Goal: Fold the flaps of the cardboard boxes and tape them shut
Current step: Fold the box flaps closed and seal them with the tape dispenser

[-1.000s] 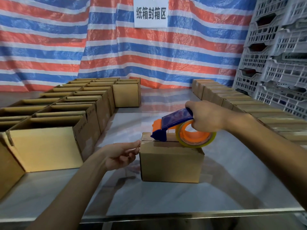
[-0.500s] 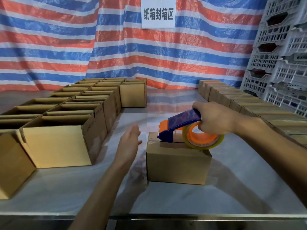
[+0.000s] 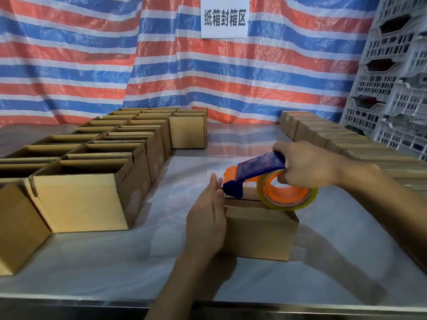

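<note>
left hand (image 3: 205,218) is pressing straight, flat fingers against the end of the closed box (image 3: 258,232) on the tabletop (image 3: 115,262), bracing it I guess, while the right hand (image 3: 305,165) is gripping the tape dispenser (image 3: 261,172), whose nose is sitting on the seam right by those fingertips

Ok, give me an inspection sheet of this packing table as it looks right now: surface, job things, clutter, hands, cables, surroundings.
Surface: shiny grey table, with reflections.
Job's things: a cardboard box with its flaps folded down stands mid-table. A blue and orange tape dispenser rests on its top seam. There are rows of open boxes at left and a row of closed boxes at right.
Clutter: nothing seen.
Grippers: left hand lies flat against the box's left end, fingers straight. Right hand grips the tape dispenser.
Cables: nothing seen.
Surroundings: striped tarp behind, white sign on it, stacked grey crates at right.
</note>
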